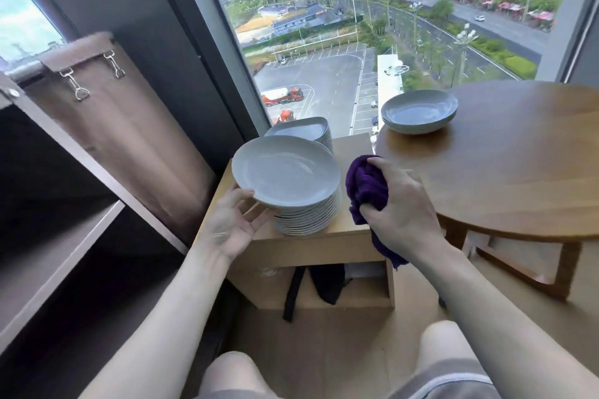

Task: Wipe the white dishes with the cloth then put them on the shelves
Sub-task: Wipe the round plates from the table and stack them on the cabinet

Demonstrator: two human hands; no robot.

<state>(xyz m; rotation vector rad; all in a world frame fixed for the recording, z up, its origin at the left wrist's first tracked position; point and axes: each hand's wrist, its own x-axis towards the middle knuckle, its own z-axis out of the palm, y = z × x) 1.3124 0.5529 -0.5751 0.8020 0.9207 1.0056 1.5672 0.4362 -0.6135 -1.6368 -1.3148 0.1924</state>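
Top plate (285, 170) sits tilted over the plate stack (308, 217) on the small wooden cabinet (353, 152). Left hand (231, 223) pinches its near rim, thumb over, fingers under. Right hand (400, 204) clutches the purple cloth (366, 185) just beside.

Risk: with an edge-only hold, the plate could slip onto the stack.

Shelves (64, 236) are to the left, with a fabric hamper (129, 146) near that route.

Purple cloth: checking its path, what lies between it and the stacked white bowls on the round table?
Head view: only bare round wooden table lies between purple cloth and stacked white bowls.
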